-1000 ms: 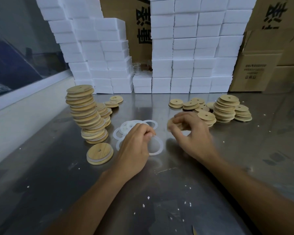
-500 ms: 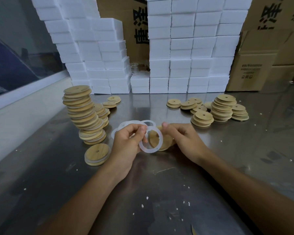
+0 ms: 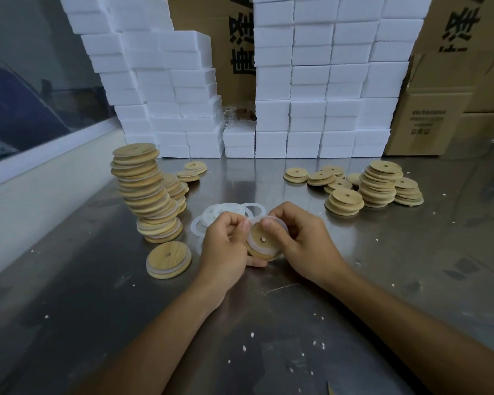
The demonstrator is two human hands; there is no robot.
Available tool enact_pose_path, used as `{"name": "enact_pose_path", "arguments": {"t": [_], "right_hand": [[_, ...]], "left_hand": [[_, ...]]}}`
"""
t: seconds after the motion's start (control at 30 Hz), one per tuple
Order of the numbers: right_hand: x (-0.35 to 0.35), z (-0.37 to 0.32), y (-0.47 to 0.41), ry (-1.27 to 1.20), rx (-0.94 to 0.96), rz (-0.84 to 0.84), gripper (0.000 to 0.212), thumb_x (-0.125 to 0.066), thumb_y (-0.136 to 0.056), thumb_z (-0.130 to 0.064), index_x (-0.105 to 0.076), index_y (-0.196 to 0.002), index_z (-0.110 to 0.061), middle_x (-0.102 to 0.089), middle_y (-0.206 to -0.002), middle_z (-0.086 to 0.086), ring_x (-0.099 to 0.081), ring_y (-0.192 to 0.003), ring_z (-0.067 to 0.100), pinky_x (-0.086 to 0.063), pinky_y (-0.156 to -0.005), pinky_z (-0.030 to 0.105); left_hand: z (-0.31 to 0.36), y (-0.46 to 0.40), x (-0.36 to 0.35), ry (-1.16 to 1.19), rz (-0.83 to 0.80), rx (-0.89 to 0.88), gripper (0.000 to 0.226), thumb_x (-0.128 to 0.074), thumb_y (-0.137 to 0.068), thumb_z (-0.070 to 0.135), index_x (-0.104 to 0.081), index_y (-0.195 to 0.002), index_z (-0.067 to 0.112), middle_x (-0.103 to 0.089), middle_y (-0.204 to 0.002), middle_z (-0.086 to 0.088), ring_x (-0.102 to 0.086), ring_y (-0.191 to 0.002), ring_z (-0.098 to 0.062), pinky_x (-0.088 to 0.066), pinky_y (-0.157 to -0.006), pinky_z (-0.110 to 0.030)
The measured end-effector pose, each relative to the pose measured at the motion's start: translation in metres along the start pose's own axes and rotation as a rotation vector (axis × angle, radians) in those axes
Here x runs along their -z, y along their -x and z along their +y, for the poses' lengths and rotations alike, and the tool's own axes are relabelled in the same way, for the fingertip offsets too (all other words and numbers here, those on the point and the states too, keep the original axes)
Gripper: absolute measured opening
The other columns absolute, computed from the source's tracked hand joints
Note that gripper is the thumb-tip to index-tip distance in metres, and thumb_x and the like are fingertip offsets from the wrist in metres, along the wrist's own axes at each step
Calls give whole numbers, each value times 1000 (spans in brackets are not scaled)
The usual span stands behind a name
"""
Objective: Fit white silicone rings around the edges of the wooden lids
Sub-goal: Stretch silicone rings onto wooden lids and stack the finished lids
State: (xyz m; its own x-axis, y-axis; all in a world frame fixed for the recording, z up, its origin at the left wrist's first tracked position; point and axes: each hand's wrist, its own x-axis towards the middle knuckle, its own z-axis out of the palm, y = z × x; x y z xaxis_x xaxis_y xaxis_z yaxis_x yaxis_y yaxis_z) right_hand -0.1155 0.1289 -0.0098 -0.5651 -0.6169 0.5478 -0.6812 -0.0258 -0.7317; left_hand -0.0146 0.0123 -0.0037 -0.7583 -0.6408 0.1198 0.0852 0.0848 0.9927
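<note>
Two hands meet over the steel table [image 3: 268, 323]. The left hand [image 3: 226, 246] and right hand [image 3: 305, 240] hold one wooden lid [image 3: 261, 243] between them, tilted toward the person, just above the tabletop. A white silicone ring [image 3: 278, 223] lies partly around its rim. Both sets of fingers are curled, pinching the lid's edge, the right thumb pressing on its face. Loose rings [image 3: 226, 212] lie just behind the hands. A tall leaning stack of ringed lids [image 3: 143, 192] stands to the left, with one finished lid [image 3: 169, 259] lying before it. Bare lids [image 3: 377, 183] are heaped on the right, well apart. White foam boxes [image 3: 325, 81] and brown cartons [image 3: 437, 121] line the back.
</note>
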Motion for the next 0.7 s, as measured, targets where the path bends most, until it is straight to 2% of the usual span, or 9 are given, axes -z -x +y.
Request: {"name": "enact_pose_path", "arguments": {"t": [0.1, 0.23, 0.3, 0.4, 0.57, 0.7], "right_hand": [[1, -1, -1, -36, -6, 26, 9, -64, -96, -27, -64, -90, -20, -69, -80, -10, -67, -76, 10, -54, -63, 28], [2, -1, -2, -121, -77, 52, 10, -67, -94, -24, -68, -87, -18, -71, -77, -3, -69, -70, 13, -57, -61, 35], [3, 0, -2, -172, -111, 50, 10, -66, -94, -23, -69, -87, -16, -72, -77, -2, -69, -69, 13, -57, -60, 33], [3, 0, -3, -234, -141, 42, 7, -66, -94, -17, -69, -89, -12, -73, -77, 0, -70, -67, 11, -55, -56, 26], [4, 1, -3, -296, -182, 35, 4, -66, -93, -8, -67, -89, -9, -73, -76, 3, -69, -65, 10, -53, -52, 23], [4, -1, -3, -313, -211, 35, 8, -65, -92, -5, -66, -85, -8, -72, -72, 6, -67, -60, 10, -52, -51, 23]], "left_hand": [[-2, -2, 0, -75, 37, -69, 11, -47, -101, 14, -54, -95, 8, -69, -92, -10, -73, -73, -21, -61, -59, -40], [-4, -2, 1, -163, 49, -121, 12, -51, -99, 12, -56, -88, 12, -69, -89, -8, -73, -74, -19, -62, -61, -43], [-5, -3, 2, -214, 66, -163, 15, -53, -98, 11, -55, -83, 15, -68, -84, -5, -72, -72, -19, -61, -59, -46], [-8, -4, 3, -323, 95, -239, 19, -55, -97, 11, -54, -80, 20, -67, -82, -4, -70, -79, -22, -60, -62, -50], [-10, -6, 4, -373, 154, -283, 22, -56, -95, 9, -52, -77, 21, -65, -79, -6, -69, -76, -26, -59, -58, -50], [-8, -6, 5, -424, 166, -322, 23, -57, -93, 7, -51, -76, 23, -67, -81, -6, -69, -74, -28, -58, -61, -52]]}}
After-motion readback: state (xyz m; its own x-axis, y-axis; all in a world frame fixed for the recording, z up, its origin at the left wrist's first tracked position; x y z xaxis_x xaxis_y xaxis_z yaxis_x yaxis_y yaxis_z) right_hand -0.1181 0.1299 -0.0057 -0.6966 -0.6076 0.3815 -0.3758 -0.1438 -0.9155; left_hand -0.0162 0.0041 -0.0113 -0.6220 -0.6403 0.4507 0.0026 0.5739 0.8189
